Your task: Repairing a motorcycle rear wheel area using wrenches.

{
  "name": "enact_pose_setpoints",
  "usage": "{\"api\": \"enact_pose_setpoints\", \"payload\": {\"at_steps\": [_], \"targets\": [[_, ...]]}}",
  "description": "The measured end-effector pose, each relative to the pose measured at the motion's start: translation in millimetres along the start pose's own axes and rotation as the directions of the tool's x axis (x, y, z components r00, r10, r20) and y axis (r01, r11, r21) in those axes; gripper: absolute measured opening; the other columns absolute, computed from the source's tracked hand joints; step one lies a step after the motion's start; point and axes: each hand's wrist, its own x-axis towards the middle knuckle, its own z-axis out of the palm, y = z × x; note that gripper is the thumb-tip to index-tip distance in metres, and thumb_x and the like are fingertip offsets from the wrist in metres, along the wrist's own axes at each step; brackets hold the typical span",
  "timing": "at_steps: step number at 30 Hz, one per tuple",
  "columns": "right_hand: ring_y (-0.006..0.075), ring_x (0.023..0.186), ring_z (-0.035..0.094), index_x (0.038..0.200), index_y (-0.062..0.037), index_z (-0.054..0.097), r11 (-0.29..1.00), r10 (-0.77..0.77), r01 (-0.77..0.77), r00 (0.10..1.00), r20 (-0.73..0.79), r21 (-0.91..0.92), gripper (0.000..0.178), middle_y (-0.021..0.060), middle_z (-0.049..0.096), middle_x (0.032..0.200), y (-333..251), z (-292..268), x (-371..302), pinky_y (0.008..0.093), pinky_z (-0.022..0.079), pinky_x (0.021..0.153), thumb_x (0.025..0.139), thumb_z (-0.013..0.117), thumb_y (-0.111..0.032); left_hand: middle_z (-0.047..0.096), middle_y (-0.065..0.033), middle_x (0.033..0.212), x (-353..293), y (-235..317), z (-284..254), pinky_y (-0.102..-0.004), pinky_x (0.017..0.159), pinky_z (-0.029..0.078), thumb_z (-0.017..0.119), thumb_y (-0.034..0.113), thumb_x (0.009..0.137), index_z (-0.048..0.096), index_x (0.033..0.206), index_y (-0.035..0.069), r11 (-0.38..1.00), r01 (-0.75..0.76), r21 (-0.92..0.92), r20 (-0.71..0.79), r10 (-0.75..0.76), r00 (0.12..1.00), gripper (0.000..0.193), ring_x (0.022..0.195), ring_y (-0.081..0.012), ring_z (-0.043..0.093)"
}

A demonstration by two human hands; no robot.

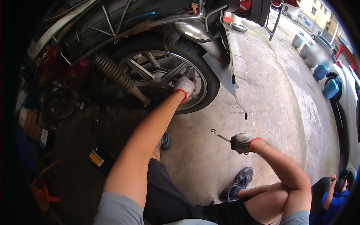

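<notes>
My left hand [185, 84], in a white knit glove with a red cuff, reaches in among the spokes near the hub of a motorcycle wheel [210, 75]. Its fingers are dark and partly hidden by the wheel, so what they touch does not show. Out to the right, above the concrete, my right hand [242, 143] wears a matching, soiled glove and is closed around a ring wrench [221, 135]. The wrench's ring end points up and left toward the wheel, well apart from it. A coil-spring shock absorber [118, 77] stands left of my left hand.
A loose mudguard flap [221, 73] with a dangling wire hangs behind the wheel. My shoe [240, 182] rests on the concrete floor [277, 123]. At right are a white car [350, 101], blue gas cylinders [331, 88] and a crouching person in blue [333, 198]. Boxes [32, 123] crowd the left.
</notes>
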Motion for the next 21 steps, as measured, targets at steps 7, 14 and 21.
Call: {"api": "enact_pose_setpoints", "payload": {"at_steps": [7,14,21], "targets": [[0.0317,0.065,0.069,0.093,0.0008,0.069,0.987,-0.150,0.153,0.986,0.067,-0.054,0.028,0.0167,0.069,0.074,3.0,22.3,-3.5,0.0440,0.054,0.061,0.086,0.051,-0.020,0.069,-0.0028,0.095,10.2,-6.1,20.3,-0.0268,0.062,0.050,0.062,0.013,0.092,0.066,0.114,0.006,0.676,0.099,-0.730,0.139,0.005,0.990,0.023,0.081,-0.0120,0.063],[0.0294,0.061,0.068,0.094,0.0013,0.067,0.987,-0.143,0.129,0.977,0.158,0.093,0.027,0.0158,0.068,0.069,0.2,33.4,3.4,0.0428,0.052,0.055,0.085,0.050,-0.017,0.068,-0.0046,0.080,5.8,8.3,18.8,-0.0272,0.048,0.046,0.055,0.014,0.097,0.065,0.113,0.005,0.876,-0.106,-0.471,-0.021,0.109,0.994,0.021,0.059,-0.0132,0.062],[0.0281,0.060,0.068,0.092,0.0011,0.066,0.979,-0.145,0.116,0.974,0.172,0.166,0.025,0.0141,0.067,0.069,2.3,39.3,6.8,0.0418,0.051,0.054,0.087,0.051,-0.017,0.067,-0.0223,0.109,3.2,17.0,9.8,-0.0386,0.084,0.049,0.057,0.025,0.095,0.063,0.116,-0.002,0.978,0.042,-0.202,0.061,-0.030,0.998,0.035,0.101,-0.0364,0.064]]}}
